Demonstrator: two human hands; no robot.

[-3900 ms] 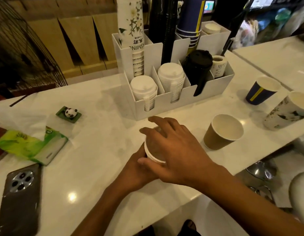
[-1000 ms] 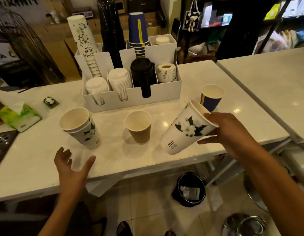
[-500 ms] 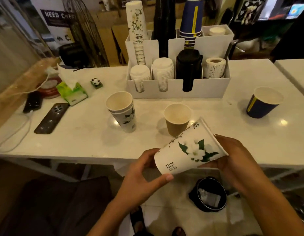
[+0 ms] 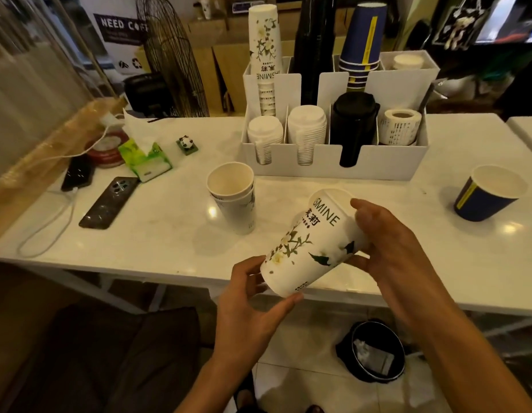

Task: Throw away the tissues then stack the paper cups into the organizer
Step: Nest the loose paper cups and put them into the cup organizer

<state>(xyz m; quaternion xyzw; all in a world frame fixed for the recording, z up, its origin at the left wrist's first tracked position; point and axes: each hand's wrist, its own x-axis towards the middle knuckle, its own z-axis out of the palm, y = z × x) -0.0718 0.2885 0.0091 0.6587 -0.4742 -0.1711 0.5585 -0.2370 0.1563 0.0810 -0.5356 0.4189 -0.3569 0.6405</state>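
White paper, floral print: you hold the jasmine cup (image 4: 311, 245) in both hands over the near edge of the tabletop (image 4: 175, 228), tilted, base toward you and to the left, mouth up and away to the right. Your left hand (image 4: 247, 296) cups the base, thumb at the bottom rim, fingers curled behind it. Your right hand (image 4: 387, 242) wraps the upper part near the rim, thumb over the mouth edge, fingers underneath. Both hands are closed on this one cup.

On the tabletop, just left of the held cup: two nested floral cups (image 4: 233, 198), upright, mouths open, leaning slightly. Far right: one blue cup (image 4: 488, 193) with a yellow stripe, standing alone, well apart from the rest.

White organizer (image 4: 333, 168) sits at the back of the tabletop. Rear row holds a tall inverted stack of floral cups (image 4: 264, 55), a black stack (image 4: 314, 46) and a blue stack (image 4: 363, 43). Front row holds white lids (image 4: 306, 126), black lids (image 4: 352, 120) and a label roll (image 4: 400, 126).

Left side of the tabletop: green tissue pack (image 4: 145, 158) with a sheet pulled up, small panda figure (image 4: 186, 143), two phones (image 4: 109, 201), one on a white cable.

On the floor below your right forearm: black bin (image 4: 375, 353) with pale crumpled contents inside; what they are, you cannot tell.
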